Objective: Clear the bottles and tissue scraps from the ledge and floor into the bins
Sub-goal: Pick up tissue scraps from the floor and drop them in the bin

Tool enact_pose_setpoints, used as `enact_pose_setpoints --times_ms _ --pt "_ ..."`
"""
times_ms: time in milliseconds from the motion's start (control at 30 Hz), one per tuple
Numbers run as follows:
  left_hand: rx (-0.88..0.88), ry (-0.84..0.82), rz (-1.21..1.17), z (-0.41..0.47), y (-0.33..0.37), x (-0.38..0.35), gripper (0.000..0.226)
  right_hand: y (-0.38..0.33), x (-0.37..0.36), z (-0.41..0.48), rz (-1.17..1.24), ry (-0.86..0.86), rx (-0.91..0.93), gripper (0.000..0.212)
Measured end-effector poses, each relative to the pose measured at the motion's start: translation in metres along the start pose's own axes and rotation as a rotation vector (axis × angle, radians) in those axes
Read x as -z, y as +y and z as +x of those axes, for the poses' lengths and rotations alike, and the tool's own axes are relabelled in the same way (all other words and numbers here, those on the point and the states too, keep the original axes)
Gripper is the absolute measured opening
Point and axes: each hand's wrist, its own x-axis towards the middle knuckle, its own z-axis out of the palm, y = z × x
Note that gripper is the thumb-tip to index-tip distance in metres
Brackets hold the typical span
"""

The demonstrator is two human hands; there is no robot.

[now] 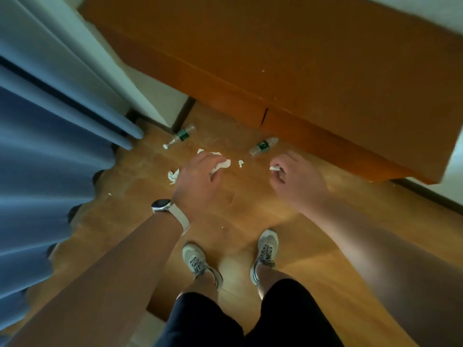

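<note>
Two clear plastic bottles with green labels lie on the wooden floor: one (181, 137) by the wall corner at the left, the other (263, 146) near the foot of the orange ledge. My left hand (198, 179), with a watch on its wrist, grips a crumpled white tissue (221, 166). My right hand (294, 180) pinches a small tissue scrap (275, 168). Loose scraps lie on the floor: one (172, 175) left of my left hand, a small one (240, 163) between my hands, another (200, 151) peeking out above my left hand.
A wide orange wooden ledge (300, 71) fills the top and right. Blue curtains (37, 159) hang at the left beside a white wall corner (155, 96). My two feet in grey trainers (198, 261) stand on the wooden floor (125, 221). No bin is in view.
</note>
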Motion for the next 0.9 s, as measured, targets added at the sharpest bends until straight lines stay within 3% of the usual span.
enact_pose_setpoints --times_ms 167,433,900 --pt "-0.072 0.057 0.01 -0.003 0.075 0.037 0.025 -0.004 0.074 -0.023 -0.025 0.078 0.032 0.017" --pt "-0.217 0.034 0.075 -0.006 0.169 0.068 0.029 -0.008 0.16 -0.074 -0.043 0.258 -0.066 0.016" --pt "-0.654 -0.157 -0.013 -0.013 0.267 0.106 0.029 -0.04 0.225 -0.208 -0.132 0.688 -0.384 0.012"
